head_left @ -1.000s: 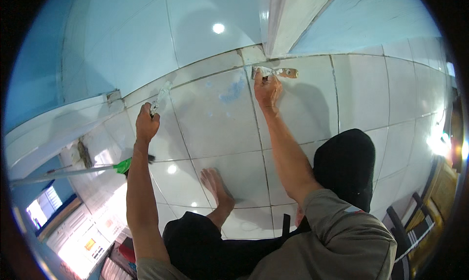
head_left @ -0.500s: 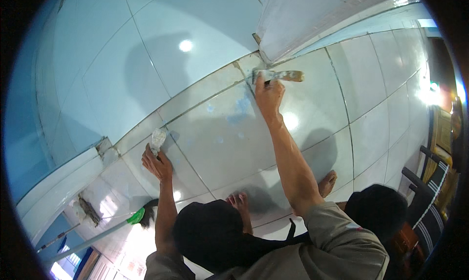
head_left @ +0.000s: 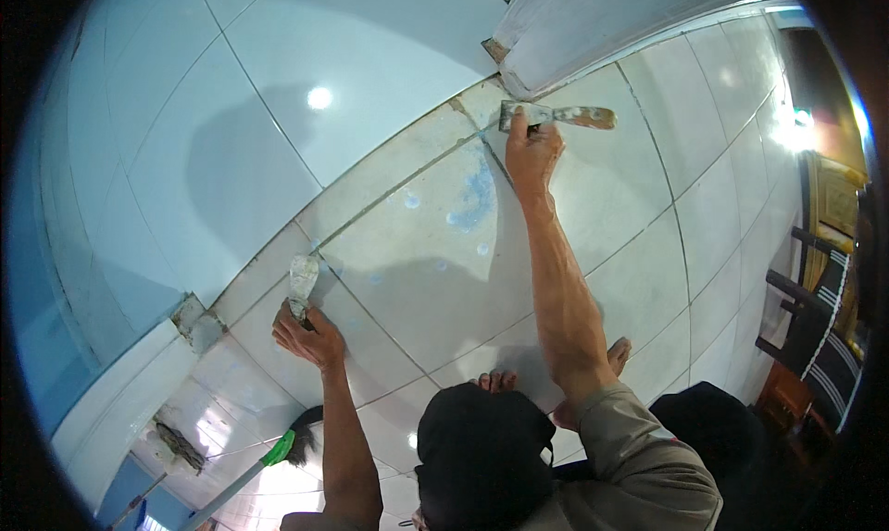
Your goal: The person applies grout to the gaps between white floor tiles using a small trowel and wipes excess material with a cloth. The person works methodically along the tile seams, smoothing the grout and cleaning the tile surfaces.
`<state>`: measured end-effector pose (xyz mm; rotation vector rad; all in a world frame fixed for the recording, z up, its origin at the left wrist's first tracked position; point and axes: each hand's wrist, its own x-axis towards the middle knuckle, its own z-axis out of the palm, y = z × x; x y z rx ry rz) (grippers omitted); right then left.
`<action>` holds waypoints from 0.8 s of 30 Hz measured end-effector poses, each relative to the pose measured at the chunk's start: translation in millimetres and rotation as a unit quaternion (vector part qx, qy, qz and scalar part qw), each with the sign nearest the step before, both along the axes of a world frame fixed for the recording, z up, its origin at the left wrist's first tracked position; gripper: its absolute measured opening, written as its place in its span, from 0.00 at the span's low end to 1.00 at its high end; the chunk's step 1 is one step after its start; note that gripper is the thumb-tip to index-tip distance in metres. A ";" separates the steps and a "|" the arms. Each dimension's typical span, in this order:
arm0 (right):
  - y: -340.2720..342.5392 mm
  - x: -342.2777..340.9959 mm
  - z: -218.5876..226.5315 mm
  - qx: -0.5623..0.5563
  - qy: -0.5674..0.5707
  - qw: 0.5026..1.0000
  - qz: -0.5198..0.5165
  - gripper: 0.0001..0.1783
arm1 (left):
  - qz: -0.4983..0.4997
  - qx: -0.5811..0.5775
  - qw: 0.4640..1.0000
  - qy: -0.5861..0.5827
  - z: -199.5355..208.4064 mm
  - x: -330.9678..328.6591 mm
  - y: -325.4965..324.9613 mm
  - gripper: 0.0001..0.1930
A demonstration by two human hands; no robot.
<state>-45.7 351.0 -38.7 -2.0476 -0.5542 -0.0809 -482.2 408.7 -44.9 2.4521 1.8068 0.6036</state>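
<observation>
My left hand point(head_left: 310, 337) grips the handle of a putty knife point(head_left: 304, 276), its blade caked with whitish material and pointing away over a tile joint. My fingers hide most of that handle. At the far right, my right hand point(head_left: 535, 156) pinches a second putty knife, a scraper with a worn wooden handle point(head_left: 585, 117), by its metal part. Its wide blade edge lies at the floor tiles close to the corner of a whitish door frame or panel. Blue smudges point(head_left: 472, 198) and small pale blue spots mark the tile point(head_left: 398, 299) between my hands.
A light blue tiled wall point(head_left: 269, 31) rises beyond the floor's border strip. Broken grey mortar point(head_left: 197, 325) shows at the left corner. A broom with a green head point(head_left: 278, 448) lies lower left. My bare foot point(head_left: 619, 353) stands near my right arm; a dark chair point(head_left: 824, 299) is at the right.
The whole view has shifted a little. My right hand has slid its putty knife slightly rightward along the floor. The left putty knife now shows more of its blade.
</observation>
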 end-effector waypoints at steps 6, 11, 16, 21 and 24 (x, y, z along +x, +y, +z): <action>-1.8 25.0 5.0 -0.065 0.027 0.997 -0.008 0.21 | 0.000 0.009 1.000 -0.008 2.3 2.1 1.2 0.21; 1.9 1.9 3.5 -0.025 -0.008 1.000 -0.015 0.21 | 0.026 0.003 1.000 0.012 4.1 9.0 3.2 0.20; 6.1 11.8 -0.8 -0.035 -0.040 0.998 0.035 0.21 | 0.014 0.014 1.000 -0.003 8.6 13.3 -1.1 0.20; 3.7 15.3 -3.9 -0.038 -0.031 0.999 0.020 0.22 | 0.019 0.014 1.000 0.011 9.1 14.4 -1.6 0.19; 6.4 18.4 -2.1 -0.042 -0.015 0.998 0.037 0.23 | 0.014 0.018 1.000 0.013 10.9 15.4 -3.0 0.19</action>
